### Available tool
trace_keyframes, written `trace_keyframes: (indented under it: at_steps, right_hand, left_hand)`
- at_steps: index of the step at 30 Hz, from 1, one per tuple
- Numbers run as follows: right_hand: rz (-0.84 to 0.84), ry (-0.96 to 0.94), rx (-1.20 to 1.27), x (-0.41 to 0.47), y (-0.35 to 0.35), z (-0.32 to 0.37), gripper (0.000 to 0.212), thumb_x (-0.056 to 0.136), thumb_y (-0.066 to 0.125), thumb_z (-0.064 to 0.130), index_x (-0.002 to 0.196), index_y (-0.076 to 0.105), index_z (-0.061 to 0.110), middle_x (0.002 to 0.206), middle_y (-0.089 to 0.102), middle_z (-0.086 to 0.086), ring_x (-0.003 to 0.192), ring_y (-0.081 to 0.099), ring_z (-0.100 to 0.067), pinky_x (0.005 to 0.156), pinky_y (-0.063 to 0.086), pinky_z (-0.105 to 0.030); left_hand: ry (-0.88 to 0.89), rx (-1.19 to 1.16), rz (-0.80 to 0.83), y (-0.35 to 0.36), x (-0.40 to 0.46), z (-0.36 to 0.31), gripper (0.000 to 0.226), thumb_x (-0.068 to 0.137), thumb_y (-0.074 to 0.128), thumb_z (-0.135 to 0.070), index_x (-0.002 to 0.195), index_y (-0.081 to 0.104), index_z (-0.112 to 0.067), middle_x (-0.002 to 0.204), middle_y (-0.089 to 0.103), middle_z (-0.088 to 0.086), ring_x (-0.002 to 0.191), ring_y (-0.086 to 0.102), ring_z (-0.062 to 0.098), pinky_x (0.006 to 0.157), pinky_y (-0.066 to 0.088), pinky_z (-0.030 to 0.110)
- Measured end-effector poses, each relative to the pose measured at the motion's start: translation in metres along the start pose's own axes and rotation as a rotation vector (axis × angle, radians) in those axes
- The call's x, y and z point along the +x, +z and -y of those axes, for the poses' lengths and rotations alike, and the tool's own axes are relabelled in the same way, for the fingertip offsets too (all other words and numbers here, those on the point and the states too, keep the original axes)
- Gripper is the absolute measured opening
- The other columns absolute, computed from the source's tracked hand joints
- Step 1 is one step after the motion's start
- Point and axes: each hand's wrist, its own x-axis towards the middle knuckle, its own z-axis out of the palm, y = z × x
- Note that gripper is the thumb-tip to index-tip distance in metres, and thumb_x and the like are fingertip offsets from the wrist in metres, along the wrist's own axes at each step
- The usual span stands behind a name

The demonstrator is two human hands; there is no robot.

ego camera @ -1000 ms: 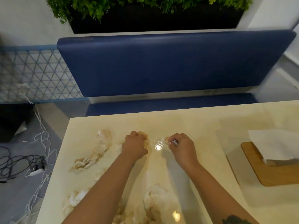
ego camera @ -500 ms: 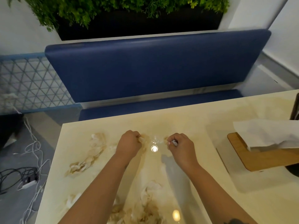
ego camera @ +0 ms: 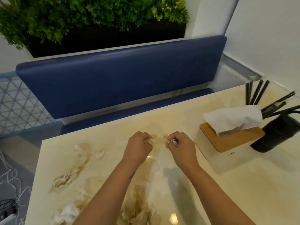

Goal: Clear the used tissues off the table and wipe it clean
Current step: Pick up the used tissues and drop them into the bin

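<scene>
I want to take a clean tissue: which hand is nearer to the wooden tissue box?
Right. The right hand is just left of the wooden tissue box; the left hand is farther left.

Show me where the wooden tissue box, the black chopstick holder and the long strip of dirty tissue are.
wooden tissue box [ego camera: 230,140]: head view, on its wooden front side.
black chopstick holder [ego camera: 274,133]: head view, on its dark wall.
long strip of dirty tissue [ego camera: 76,164]: head view, mid-strip, left of the arms.

Restaurant booth: bench [ego camera: 123,82], chopstick holder [ego camera: 276,132].
</scene>
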Motion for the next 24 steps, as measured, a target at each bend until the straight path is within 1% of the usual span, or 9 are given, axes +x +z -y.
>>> trace_keyframes:
  at_steps: [2, 5, 9, 13, 16, 19, 21, 24]
  right_hand:
    - [-0.035, 0.007, 0.001, -0.003, -0.013, -0.004, 0.016, 0.08, 0.061, 0.002, 0.076, 0.064, 0.017, 0.086, 0.061, 0.002, 0.076, 0.054, 0.001, 0.062, 0.034, -0.001]
    - [-0.084, 0.036, 0.017, -0.006, -0.033, -0.014, 0.017, 0.079, 0.061, 0.002, 0.074, 0.063, 0.019, 0.086, 0.062, 0.002, 0.077, 0.056, -0.002, 0.062, 0.035, -0.003]
    - [-0.142, 0.071, 0.045, -0.013, -0.065, -0.029, 0.015, 0.08, 0.061, 0.003, 0.073, 0.063, 0.016, 0.084, 0.063, 0.003, 0.076, 0.056, 0.0, 0.06, 0.036, -0.004]
    - [-0.224, 0.089, 0.039, -0.021, -0.102, -0.045, 0.013, 0.078, 0.064, 0.003, 0.075, 0.065, 0.015, 0.082, 0.061, 0.009, 0.078, 0.054, 0.009, 0.061, 0.035, -0.002]
    - [-0.265, 0.108, 0.011, -0.025, -0.131, -0.058, 0.013, 0.078, 0.064, 0.005, 0.075, 0.064, 0.018, 0.081, 0.06, 0.008, 0.074, 0.054, 0.003, 0.061, 0.035, -0.003]
    - [-0.295, 0.162, 0.003, -0.03, -0.165, -0.075, 0.011, 0.078, 0.064, 0.006, 0.075, 0.064, 0.017, 0.082, 0.061, 0.003, 0.074, 0.054, -0.001, 0.06, 0.036, -0.004]
    - [-0.324, 0.185, 0.002, -0.034, -0.189, -0.086, 0.011, 0.078, 0.064, 0.006, 0.075, 0.064, 0.017, 0.084, 0.062, 0.001, 0.076, 0.055, -0.003, 0.061, 0.036, -0.005]
    - [-0.372, 0.216, 0.002, -0.042, -0.227, -0.104, 0.011, 0.078, 0.064, 0.004, 0.077, 0.065, 0.015, 0.086, 0.061, 0.001, 0.078, 0.054, -0.001, 0.063, 0.036, -0.004]
  left_hand:
    - [0.03, -0.014, 0.013, 0.006, -0.001, -0.012, 0.025, 0.077, 0.062, -0.007, 0.099, 0.068, -0.016, 0.094, 0.056, -0.005, 0.077, 0.05, 0.008, 0.062, 0.033, 0.007]
    - [0.081, -0.015, 0.029, 0.018, -0.002, -0.031, 0.022, 0.077, 0.063, -0.008, 0.097, 0.068, -0.016, 0.09, 0.054, -0.006, 0.074, 0.048, 0.006, 0.061, 0.032, 0.001]
    - [0.138, -0.034, 0.069, 0.039, -0.004, -0.063, 0.018, 0.077, 0.063, -0.009, 0.094, 0.068, -0.016, 0.086, 0.053, -0.008, 0.073, 0.048, 0.005, 0.061, 0.032, 0.002]
    - [0.204, -0.071, 0.098, 0.063, -0.007, -0.098, 0.017, 0.076, 0.064, -0.008, 0.091, 0.068, -0.016, 0.084, 0.052, -0.008, 0.073, 0.049, 0.006, 0.062, 0.033, 0.002]
    - [0.247, -0.092, 0.118, 0.081, -0.01, -0.125, 0.018, 0.076, 0.066, -0.008, 0.092, 0.068, -0.016, 0.084, 0.053, -0.008, 0.072, 0.048, 0.003, 0.063, 0.034, 0.002]
    - [0.291, -0.11, 0.143, 0.104, -0.014, -0.157, 0.02, 0.075, 0.066, -0.008, 0.092, 0.068, -0.018, 0.084, 0.054, -0.01, 0.074, 0.05, 0.004, 0.064, 0.034, 0.002]
    - [0.303, -0.12, 0.173, 0.121, -0.018, -0.179, 0.021, 0.074, 0.066, -0.009, 0.093, 0.068, -0.018, 0.089, 0.058, -0.008, 0.078, 0.052, 0.006, 0.065, 0.035, 0.002]
    - [0.328, -0.127, 0.241, 0.151, -0.023, -0.213, 0.021, 0.077, 0.067, -0.012, 0.097, 0.068, -0.017, 0.097, 0.059, -0.005, 0.084, 0.054, 0.008, 0.064, 0.035, 0.005]
